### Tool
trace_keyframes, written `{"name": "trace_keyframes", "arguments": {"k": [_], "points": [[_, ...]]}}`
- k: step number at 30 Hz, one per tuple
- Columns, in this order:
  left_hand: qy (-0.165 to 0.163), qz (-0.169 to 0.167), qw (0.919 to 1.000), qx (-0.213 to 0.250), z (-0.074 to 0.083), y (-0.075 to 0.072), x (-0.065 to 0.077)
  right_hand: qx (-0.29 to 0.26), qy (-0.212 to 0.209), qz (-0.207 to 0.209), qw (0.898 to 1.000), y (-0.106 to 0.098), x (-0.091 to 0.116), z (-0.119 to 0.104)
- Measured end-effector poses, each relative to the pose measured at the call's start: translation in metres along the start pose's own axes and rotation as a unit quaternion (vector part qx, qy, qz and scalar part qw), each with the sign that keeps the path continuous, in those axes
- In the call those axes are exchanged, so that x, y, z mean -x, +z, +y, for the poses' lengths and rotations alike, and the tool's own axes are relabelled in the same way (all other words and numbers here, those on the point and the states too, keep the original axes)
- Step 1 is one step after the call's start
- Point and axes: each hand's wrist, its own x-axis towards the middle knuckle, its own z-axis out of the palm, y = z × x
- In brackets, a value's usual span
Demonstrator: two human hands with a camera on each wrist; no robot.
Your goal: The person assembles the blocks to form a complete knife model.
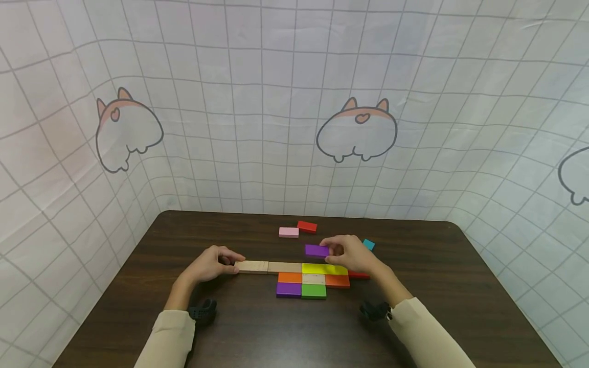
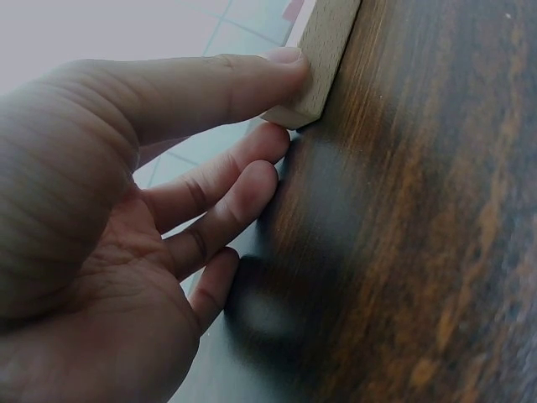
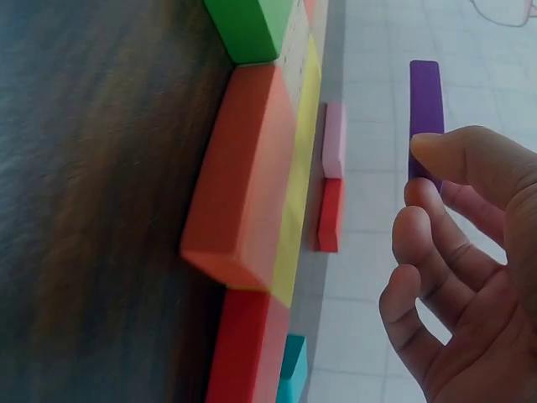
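Observation:
My left hand [image 1: 209,265] pinches the left end of a plain wooden block [image 1: 251,267] lying on the table; in the left wrist view the thumb presses the block's side [image 2: 331,50]. A second wooden block [image 1: 285,267] continues the row, followed by a long yellow block [image 1: 324,269]. Over the table behind this row, my right hand [image 1: 352,253] holds a purple block [image 1: 316,250] by its right end, between thumb and fingers. In front of the yellow block lie two orange blocks [image 1: 337,281] with a small wooden one [image 1: 314,279] between them, then a purple block [image 1: 289,290] beside a green block [image 1: 314,292].
A red block [image 1: 359,275] lies at the yellow block's right end, partly behind my right wrist. Farther back are a pink block [image 1: 288,232], another red block [image 1: 307,226] and a blue block [image 1: 368,245]. A white gridded curtain [image 1: 285,179] surrounds the dark wooden table [image 1: 257,327].

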Motion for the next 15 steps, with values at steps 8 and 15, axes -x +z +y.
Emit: {"name": "trace_keyframes", "arguments": {"k": [8, 15], "points": [[0.0, -0.001, 1.0, -0.001, 0.0, 0.0, 0.001, -0.005, 0.005, 0.004, 1.0, -0.001, 0.025, 0.004], [-0.001, -0.004, 1.0, 0.0, 0.0, 0.0, 0.0, 0.0, -0.006, 0.014, 1.0, -0.001, 0.046, 0.007]]}}
